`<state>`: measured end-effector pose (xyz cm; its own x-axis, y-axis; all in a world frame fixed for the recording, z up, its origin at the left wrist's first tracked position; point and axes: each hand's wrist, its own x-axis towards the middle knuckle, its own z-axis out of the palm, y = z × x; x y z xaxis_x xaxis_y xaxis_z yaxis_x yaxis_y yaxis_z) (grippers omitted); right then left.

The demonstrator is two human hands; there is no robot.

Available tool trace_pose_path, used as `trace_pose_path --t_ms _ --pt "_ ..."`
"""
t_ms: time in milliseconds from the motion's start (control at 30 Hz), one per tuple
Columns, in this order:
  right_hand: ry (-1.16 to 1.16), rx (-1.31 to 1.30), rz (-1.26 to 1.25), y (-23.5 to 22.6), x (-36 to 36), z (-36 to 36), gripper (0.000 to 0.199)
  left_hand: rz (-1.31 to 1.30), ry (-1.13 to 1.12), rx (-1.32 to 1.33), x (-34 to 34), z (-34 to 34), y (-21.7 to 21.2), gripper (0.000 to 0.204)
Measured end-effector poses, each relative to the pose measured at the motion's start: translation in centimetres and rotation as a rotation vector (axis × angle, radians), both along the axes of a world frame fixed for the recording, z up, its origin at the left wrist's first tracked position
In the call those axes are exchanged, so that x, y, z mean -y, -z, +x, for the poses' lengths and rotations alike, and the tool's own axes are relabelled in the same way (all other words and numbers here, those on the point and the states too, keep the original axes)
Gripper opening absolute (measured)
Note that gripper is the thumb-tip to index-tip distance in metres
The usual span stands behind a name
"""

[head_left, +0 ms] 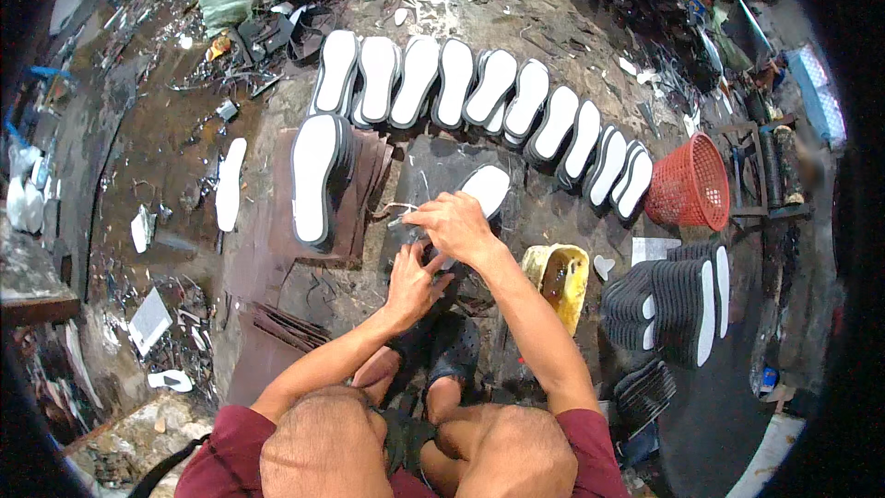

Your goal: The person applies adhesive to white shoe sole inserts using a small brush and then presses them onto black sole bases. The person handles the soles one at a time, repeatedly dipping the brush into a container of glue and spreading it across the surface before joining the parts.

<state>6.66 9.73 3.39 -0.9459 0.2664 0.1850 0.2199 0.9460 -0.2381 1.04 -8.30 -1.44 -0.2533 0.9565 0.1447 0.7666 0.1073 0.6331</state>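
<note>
Right now I see a white shoe sole (481, 190) lying on a dark sheet (433, 171) on the ground, its toe pointing up and away from me, its heel end hidden under my hands. My right hand (454, 224) is clenched on that heel end and also grips a thin pale tool (398, 215) that sticks out to the left; I cannot tell what kind of tool it is. My left hand (411, 278) sits just below, fingers curled against the same spot, though whether it actually pinches the sole is hidden from me. Beyond, a row of white soles (479, 101) leans in an arc. To the left stands a stack of soles (318, 177) on brown sheets. To the right are a yellow container (559, 277), black treaded soles (668, 306) and a red basket (691, 184).
</note>
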Motion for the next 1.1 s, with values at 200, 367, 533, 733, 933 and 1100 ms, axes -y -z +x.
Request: trace_pose_path --t_ms 200,367,533,733,933,1100 --pt "0.569 0.002 0.062 -1.2 -6.8 5.1 0.036 0.152 -0.004 0.048 -2.3 0.0 -0.4 0.055" --pt "0.399 0.092 -0.003 -1.0 -0.3 2.9 0.033 0.150 -0.134 0.077 -1.2 -1.2 -2.0 0.048" --pt "0.162 0.100 0.069 -0.2 10.0 3.3 0.029 0.604 -0.489 0.237 -1.1 -6.2 -7.0 0.027" --pt "0.334 -0.466 -0.338 -5.7 9.9 6.1 0.032 0.578 -0.489 0.372 -1.7 -7.3 -7.4 0.039" --pt "0.265 -0.311 -0.227 -4.7 -3.4 8.7 0.039 0.065 -0.020 0.035 -2.3 -0.6 -3.1 0.110" --pt "0.501 -0.039 -0.322 -1.7 -10.5 10.4 0.037 -0.039 0.008 0.069 -3.0 0.6 -2.2 0.115"
